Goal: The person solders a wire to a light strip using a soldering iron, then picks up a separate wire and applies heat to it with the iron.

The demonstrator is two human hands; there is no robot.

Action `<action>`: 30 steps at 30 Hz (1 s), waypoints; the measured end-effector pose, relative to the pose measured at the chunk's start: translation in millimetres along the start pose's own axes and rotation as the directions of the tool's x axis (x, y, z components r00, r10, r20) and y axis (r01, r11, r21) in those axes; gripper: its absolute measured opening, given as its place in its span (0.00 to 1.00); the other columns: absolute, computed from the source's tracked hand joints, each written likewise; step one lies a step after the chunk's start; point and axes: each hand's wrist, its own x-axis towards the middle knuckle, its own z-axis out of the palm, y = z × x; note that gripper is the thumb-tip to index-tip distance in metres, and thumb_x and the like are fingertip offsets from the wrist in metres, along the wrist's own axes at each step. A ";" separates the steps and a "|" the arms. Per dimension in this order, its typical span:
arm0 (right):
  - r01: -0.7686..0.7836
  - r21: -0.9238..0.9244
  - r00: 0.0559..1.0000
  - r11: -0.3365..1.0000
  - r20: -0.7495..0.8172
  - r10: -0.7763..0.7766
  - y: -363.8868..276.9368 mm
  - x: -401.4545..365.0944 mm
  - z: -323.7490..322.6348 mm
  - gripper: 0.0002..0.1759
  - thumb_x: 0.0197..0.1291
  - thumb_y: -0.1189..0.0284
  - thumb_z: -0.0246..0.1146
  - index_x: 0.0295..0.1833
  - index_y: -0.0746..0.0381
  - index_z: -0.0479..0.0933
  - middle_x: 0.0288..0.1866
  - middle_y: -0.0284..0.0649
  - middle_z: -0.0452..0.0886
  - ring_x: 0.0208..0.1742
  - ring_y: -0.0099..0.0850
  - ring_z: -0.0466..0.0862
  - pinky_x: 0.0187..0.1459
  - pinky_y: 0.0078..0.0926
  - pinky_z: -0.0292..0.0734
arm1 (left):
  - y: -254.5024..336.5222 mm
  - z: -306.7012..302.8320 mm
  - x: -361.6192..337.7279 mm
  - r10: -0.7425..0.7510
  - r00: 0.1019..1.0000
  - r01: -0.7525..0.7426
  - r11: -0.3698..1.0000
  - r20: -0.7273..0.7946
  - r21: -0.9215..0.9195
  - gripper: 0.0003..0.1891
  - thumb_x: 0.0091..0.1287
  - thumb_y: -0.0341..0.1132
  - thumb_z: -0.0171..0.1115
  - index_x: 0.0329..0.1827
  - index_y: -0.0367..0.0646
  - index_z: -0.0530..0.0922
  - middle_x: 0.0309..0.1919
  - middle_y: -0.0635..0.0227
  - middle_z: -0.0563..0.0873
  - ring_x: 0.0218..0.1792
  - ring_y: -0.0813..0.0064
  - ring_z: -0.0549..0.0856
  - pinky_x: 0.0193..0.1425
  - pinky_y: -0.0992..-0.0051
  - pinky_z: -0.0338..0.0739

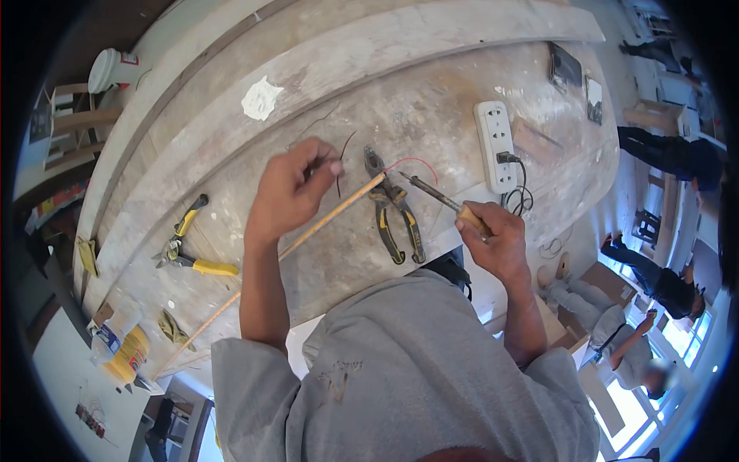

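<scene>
My right hand [494,235] grips a soldering iron [435,194] by its light-coloured handle, its tip pointing left toward the pliers. My left hand [296,185] is closed in a pinch on a thin dark red wire [341,165]. Between my hands lie pliers [396,208] with black and yellow handles. A long thin wooden strip [331,214] runs diagonally under my left forearm, its end resting at the pliers. From there a thin red wire [412,160] curves toward the iron. The exact contact at the iron's tip is too small to tell.
A white power strip [495,146] with a plugged-in cord stands at the right. Snips [185,246] with yellow handles lie at the left. A dark phone-like object [564,68] is at the far right corner. Curved boards [346,50] line the back. Several people are beyond the table.
</scene>
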 end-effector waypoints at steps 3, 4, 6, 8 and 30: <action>0.023 0.026 1.000 0.999 -0.003 -0.023 0.4 0.7 1.8 0.15 0.63 0.71 0.77 0.53 0.64 0.87 0.36 0.46 0.88 0.32 0.45 0.88 0.37 0.39 0.83 | -4.7 23.4 -30.5 -0.102 0.990 0.118 0.976 -0.096 0.181 0.05 0.80 0.30 0.66 0.48 0.37 0.81 0.34 0.67 0.91 0.34 0.78 0.85 0.42 0.73 0.79; 0.030 0.026 1.000 0.999 0.000 -0.030 0.7 0.4 2.5 0.15 0.63 0.71 0.77 0.52 0.64 0.87 0.36 0.46 0.88 0.33 0.45 0.88 0.37 0.39 0.83 | -1.9 33.4 -37.8 -0.133 0.984 0.157 0.964 -0.121 0.214 0.05 0.80 0.30 0.65 0.48 0.37 0.81 0.35 0.65 0.91 0.34 0.78 0.86 0.43 0.73 0.80; 0.038 0.028 0.999 0.999 0.002 -0.038 0.7 -0.2 2.6 0.15 0.62 0.71 0.77 0.52 0.64 0.87 0.36 0.46 0.88 0.33 0.45 0.89 0.38 0.39 0.83 | -1.7 46.7 -42.9 -0.161 0.976 0.195 0.948 -0.148 0.250 0.05 0.81 0.30 0.64 0.48 0.37 0.80 0.36 0.64 0.92 0.35 0.78 0.86 0.44 0.73 0.81; 0.037 0.011 0.999 0.999 0.009 -0.037 -0.9 -0.5 2.4 0.15 0.62 0.71 0.78 0.53 0.64 0.88 0.37 0.46 0.88 0.34 0.45 0.89 0.39 0.39 0.83 | -4.2 51.4 -47.3 -0.128 0.960 0.163 0.978 -0.249 0.126 0.04 0.77 0.28 0.63 0.48 0.37 0.80 0.32 0.54 0.89 0.30 0.58 0.88 0.39 0.63 0.80; 0.000 0.088 1.000 0.996 -0.021 0.001 6.8 -7.8 7.5 0.14 0.63 0.70 0.77 0.52 0.64 0.88 0.35 0.46 0.88 0.32 0.43 0.88 0.37 0.38 0.82 | -31.0 35.8 -12.6 -0.359 0.908 0.140 0.747 -0.217 -0.649 0.03 0.73 0.19 0.64 0.45 0.31 0.82 0.46 0.49 0.92 0.43 0.62 0.95 0.48 0.68 0.94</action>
